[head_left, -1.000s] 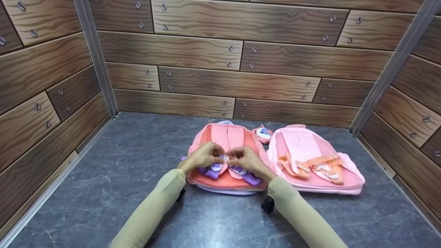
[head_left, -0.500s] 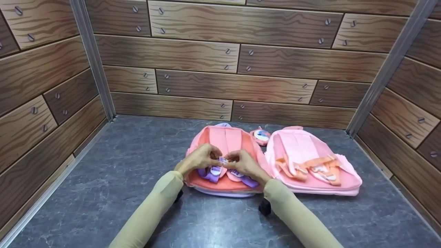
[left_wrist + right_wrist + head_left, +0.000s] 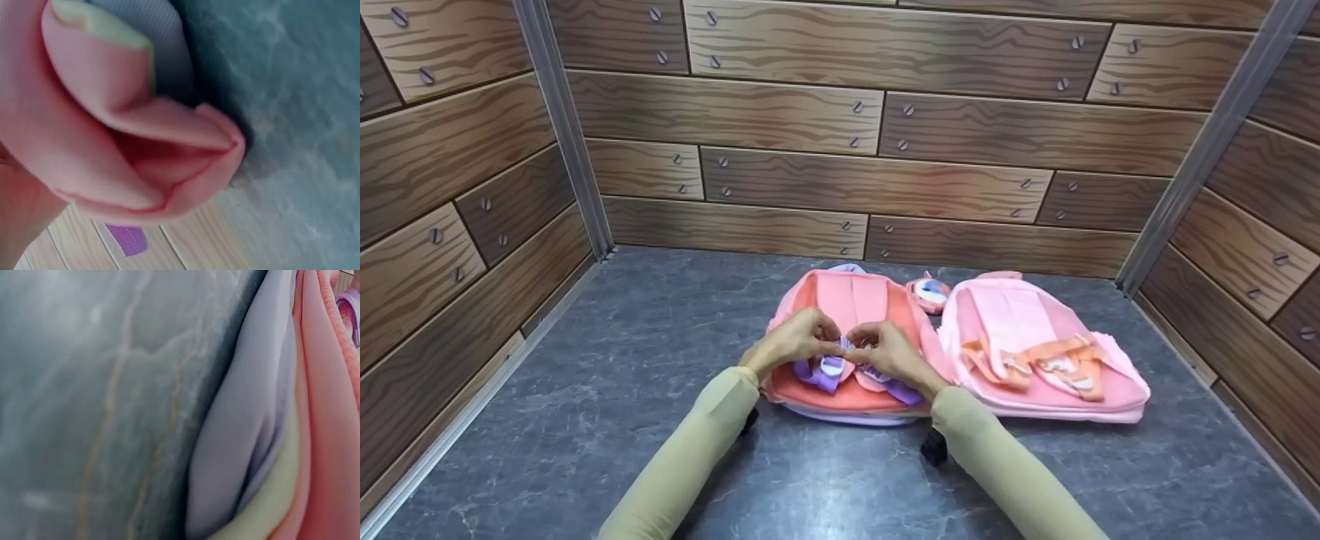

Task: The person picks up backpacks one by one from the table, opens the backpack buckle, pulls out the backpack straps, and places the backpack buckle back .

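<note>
A coral backpack (image 3: 834, 289) lies with its strap side up in the head view. Over its middle, the fingertips of my left hand (image 3: 791, 343) and right hand (image 3: 891, 352) meet. Between them they pinch a small white and purple buckle (image 3: 846, 344), partly hidden by the fingers. Below it, a purple strap (image 3: 819, 379) with a white adjuster (image 3: 832, 365) hangs on the left, and another purple strap (image 3: 901, 391) on the right. The left wrist view shows the bag's folded side pocket (image 3: 197, 169); the right wrist view shows its lavender bottom part (image 3: 236, 422).
A light pink backpack (image 3: 1020, 311) with orange straps (image 3: 1065, 349) lies against the coral one's right side. Behind, between the two bags, sits a small round coral pouch (image 3: 931, 292) with a picture. Wood-patterned walls (image 3: 840, 176) enclose the dark marbled table (image 3: 675, 315).
Both hands stay at the buckle, their fingers shifting only slightly around it. The head view has tilted a little; the backpacks lie as before.
</note>
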Demonstrator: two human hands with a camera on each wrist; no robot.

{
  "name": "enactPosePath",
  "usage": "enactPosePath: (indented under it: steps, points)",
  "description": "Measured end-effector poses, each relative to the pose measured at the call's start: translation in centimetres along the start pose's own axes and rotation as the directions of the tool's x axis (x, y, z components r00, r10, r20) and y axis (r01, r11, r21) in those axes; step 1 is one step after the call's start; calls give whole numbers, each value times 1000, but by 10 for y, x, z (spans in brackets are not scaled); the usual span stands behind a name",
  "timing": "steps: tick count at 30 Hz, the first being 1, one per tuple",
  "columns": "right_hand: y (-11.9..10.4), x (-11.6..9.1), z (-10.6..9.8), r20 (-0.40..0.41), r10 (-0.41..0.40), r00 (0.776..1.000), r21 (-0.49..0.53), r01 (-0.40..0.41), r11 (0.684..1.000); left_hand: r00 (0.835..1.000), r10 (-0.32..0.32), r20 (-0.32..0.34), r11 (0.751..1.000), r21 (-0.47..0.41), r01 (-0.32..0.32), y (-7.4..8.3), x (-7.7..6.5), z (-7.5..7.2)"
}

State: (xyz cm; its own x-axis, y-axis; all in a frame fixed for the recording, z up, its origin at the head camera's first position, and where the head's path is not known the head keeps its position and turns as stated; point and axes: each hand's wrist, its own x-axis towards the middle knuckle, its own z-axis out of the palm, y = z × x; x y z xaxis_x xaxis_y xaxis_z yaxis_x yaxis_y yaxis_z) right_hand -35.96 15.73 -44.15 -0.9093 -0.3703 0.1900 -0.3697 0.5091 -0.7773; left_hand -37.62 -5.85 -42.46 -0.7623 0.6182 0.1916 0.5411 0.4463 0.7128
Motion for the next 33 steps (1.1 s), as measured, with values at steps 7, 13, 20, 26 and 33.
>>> enactPosePath:
  steps: [7, 13, 20, 26, 33]
  points:
    - [-1, -1, 2, -1, -14, 1000, 4, 14, 1000, 1000, 12, -27, 995, 99, -9, 0, 0, -2]
    - [-1, -1, 3, -12, -19, 1000, 19, 19, 1000, 999, -26, -25, 999, 34, 26, 1, 1, -1]
    - [-4, -2, 3, -42, 23, 999, 17, -22, 1000, 997, -70, -31, 998, -4, 70, 0, 1, -5]
    - [-2, -1, 3, -44, 14, 999, 36, -13, 999, 994, -78, -72, 997, 15, 79, 2, 3, -3]
    - [-3, -1, 3, -65, 8, 998, 50, -5, 999, 992, -89, -84, 996, -34, 86, 3, 5, 1]
